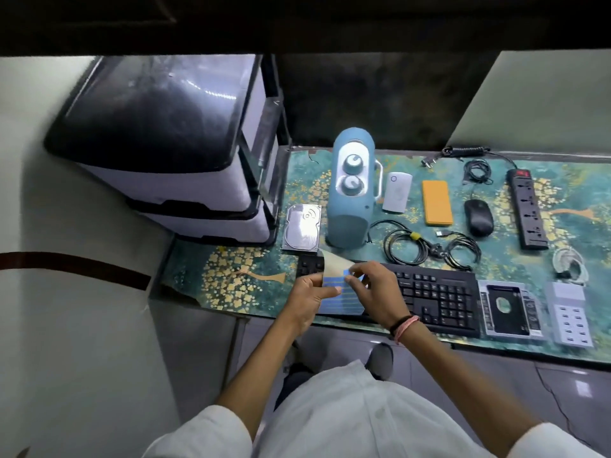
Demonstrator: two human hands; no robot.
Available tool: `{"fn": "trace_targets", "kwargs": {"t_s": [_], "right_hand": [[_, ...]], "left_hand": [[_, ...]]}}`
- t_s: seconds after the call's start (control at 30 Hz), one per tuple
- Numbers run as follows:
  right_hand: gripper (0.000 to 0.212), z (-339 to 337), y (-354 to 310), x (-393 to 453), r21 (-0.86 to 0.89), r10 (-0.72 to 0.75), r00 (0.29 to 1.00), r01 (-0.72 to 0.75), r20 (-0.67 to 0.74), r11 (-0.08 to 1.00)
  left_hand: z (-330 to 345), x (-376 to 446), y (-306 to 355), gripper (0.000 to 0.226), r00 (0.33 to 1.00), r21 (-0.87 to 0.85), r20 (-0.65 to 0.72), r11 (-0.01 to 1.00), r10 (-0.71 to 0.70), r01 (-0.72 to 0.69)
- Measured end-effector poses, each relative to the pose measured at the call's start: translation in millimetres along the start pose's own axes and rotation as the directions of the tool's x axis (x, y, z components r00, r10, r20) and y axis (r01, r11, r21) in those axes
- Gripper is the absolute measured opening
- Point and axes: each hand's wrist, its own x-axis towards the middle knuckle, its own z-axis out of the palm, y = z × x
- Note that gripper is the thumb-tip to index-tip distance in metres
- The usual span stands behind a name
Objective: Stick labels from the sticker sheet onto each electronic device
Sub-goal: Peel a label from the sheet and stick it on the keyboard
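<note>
While the left hand [305, 294] grips the sticker sheet [342, 297] just above the keyboard [433, 294], the right hand [372, 285] pinches a blue label [347, 272] at its top edge, seemingly peeling it. Next, I judge, it must be pressed onto a device, perhaps the hard drive [302, 231] beyond the keyboard's left end on the counter [251, 276].

Dim overall, with a cool, greenish cast. Brightest at the glossy lid of the drawer unit [158, 107], streaked with white glare and a row of small light reflections, so lit from above. Black and featureless above the drawer unit, across the whole top band. Murky behind the table [496, 180], right of the drawer unit, with mottled dark wall. Soft shadows only under the devices. Strong wide-angle bending toward the edges: wall lines left of the drawer unit curve, table edge bows. Slightly soft throughout, smeared at the lower corners; sleeves there blurred and pale.
</note>
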Motion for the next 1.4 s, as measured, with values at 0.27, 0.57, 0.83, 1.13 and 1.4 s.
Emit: {"fn": "trace_targets", "kwargs": {"t_s": [0.27,0.57,0.83,1.13,1.4], "right_hand": [[0.012,-52,49,-9,0.186,0.145,0.984,-0.162,0.102,0.969],[0.012,-92,67,12,0.331,0.239,0.953,-0.29,0.187,0.898],[0.012,-103,75,23,0.547,0.372,0.919,-0.378,0.128,0.747],[0.016,-120,101,20,0.647,0.467,0.69,-0.709,0.553,0.282],[0.007,-149,119,41,0.921,0.75,0.651,-0.353,0.115,0.165]], "left_hand": [[75,-3,-6,0.026,0.998,0.111,-0.063,0.994,0.009,-0.002],[104,15,21,0.025,1.0,0.22,0.026,0.975,0.014,-0.02],[106,36,35,0.026,0.994,0.276,0.11,0.961,-0.02,-0.011],[100,54,39,0.027,0.976,0.139,0.202,0.989,-0.077,0.049],[80,68,14,0.09,0.978,0.893,0.207,0.407,0.012,-0.194]]}}
